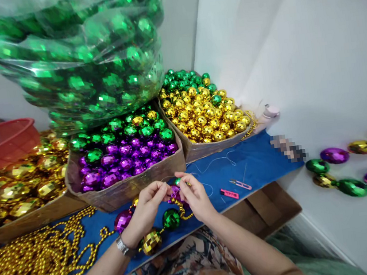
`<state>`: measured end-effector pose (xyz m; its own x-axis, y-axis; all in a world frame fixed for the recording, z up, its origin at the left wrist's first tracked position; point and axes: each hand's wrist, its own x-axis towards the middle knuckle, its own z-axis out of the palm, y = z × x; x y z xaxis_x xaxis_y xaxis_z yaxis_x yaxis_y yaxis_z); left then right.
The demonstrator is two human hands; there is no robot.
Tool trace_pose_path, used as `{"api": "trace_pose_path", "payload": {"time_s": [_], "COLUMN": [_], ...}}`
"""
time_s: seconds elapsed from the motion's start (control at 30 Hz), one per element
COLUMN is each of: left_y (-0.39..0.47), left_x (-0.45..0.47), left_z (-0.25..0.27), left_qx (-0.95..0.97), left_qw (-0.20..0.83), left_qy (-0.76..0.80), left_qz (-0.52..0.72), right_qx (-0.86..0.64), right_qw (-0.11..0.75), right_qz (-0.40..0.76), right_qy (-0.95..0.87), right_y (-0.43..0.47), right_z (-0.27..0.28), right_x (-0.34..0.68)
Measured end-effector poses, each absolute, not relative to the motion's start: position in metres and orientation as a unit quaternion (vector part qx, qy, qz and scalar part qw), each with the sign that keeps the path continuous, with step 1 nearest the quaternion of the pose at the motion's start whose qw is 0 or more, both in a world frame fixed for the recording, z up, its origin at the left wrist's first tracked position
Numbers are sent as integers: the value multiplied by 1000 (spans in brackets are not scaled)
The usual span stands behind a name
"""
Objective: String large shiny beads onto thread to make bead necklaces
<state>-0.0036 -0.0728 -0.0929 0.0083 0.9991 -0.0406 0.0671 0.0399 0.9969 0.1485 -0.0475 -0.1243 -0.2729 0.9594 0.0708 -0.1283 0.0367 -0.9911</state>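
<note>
Both pinching, left hand [149,204], right hand [196,198], can't tell what, near a shiny purple faceted ball [176,193]; probably light, slick, grab ends.

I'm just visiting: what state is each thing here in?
Left hand, fingers pinched together.
Right hand, fingers pinched together.
Left box, open, heaped full.
Middle box, open, full.
Right box, open, heaped full.
Plastic bag, bulging with green balls.
Large strung balls, lying by the hands.
Gold bead strands, loosely piled.
Pink snips, lying, open or shut unclear.
Watch, fastened.
</note>
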Motion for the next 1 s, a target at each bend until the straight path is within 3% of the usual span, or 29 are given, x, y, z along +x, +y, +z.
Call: {"api": "trace_pose_path", "payload": {"time_s": [0.17, 0.5, 0.73, 0.87, 1.0], "left_y": [-75, -77, -71, -69, -69], "left_x": [-9, -20, -21, -24, -28], "left_z": [-78, -77, -87, -84, -73], "left_qx": [553, 599, 521, 558, 628], "left_qw": [541, 470, 506, 523, 461], "left_qy": [470, 452, 486, 443, 440], "left_qz": [425, 465, 487, 467, 447], "right_qx": [-310, -318, -294, -260, -277], "right_qw": [356, 267, 374, 297, 309], "right_qz": [600, 431, 410, 507, 463], "right_qy": [-646, -801, -778, -767, -783], "right_y": [-27, -3, -5, -7, -3], "right_z": [-111, -97, -102, -101, -95], "right_x": [158, 177, 172, 165, 165]}}
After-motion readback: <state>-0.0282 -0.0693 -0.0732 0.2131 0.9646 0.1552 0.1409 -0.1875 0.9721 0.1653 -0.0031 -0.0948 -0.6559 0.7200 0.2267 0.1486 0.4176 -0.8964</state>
